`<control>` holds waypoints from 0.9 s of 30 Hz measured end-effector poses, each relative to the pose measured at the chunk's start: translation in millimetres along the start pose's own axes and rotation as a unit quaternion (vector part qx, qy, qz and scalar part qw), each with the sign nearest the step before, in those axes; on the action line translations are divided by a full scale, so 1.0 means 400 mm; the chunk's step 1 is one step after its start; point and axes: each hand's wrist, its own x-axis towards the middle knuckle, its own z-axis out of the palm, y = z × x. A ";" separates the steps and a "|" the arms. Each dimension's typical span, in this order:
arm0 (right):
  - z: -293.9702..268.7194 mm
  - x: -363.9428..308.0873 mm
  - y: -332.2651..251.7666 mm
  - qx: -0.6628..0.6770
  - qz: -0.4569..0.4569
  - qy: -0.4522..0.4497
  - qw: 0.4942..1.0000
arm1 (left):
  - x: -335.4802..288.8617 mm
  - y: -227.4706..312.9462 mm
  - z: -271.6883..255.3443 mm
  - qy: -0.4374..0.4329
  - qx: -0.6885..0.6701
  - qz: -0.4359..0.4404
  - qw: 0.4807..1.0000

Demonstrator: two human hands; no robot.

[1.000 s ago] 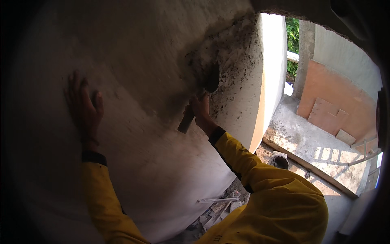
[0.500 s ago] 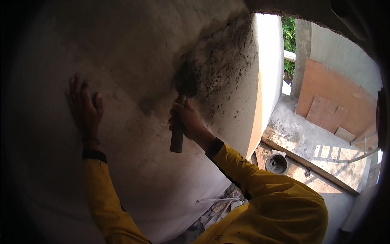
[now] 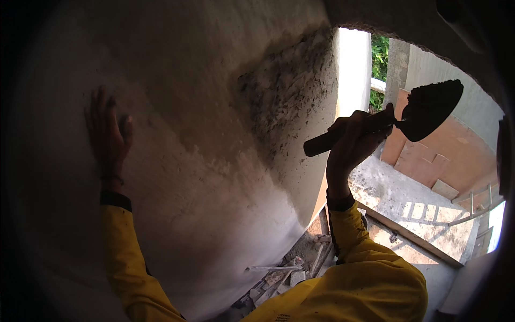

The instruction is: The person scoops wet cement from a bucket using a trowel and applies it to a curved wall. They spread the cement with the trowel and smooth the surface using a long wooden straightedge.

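My left hand lies flat against the plastered wall, its fingers stretched upward. Off to the right, away from the wall, my right hand is wrapped round the handle of a trowel. The trowel's dark blade points right, seen against the bright opening, with a ragged edge that looks like clinging mortar. Between the hands, a rough, dark patch of mortar covers the wall near its right edge. Damp, darker plaster surrounds that patch.
Beyond the wall's edge lies a sunlit concrete floor, with a long wooden board across it. Orange-brown panels lean at the far right. Broken scraps and rubble are heaped at the wall's foot. A rough-edged overhang crosses the top.
My right hand has drawn the trowel off the mortar patch and swung it right, turning the blade from upward to rightward. My left hand stays on the wall.
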 end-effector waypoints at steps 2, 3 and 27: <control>0.018 0.014 0.065 0.007 -0.048 0.101 0.994 | 0.010 -0.005 -0.022 0.002 0.000 0.002 1.000; 0.024 0.018 0.106 0.021 -0.070 0.147 0.986 | 0.010 -0.002 -0.018 0.004 0.003 0.004 1.000; -0.035 -0.228 0.509 -0.207 0.178 -0.362 0.891 | 0.016 0.006 -0.012 -0.043 0.026 0.015 0.999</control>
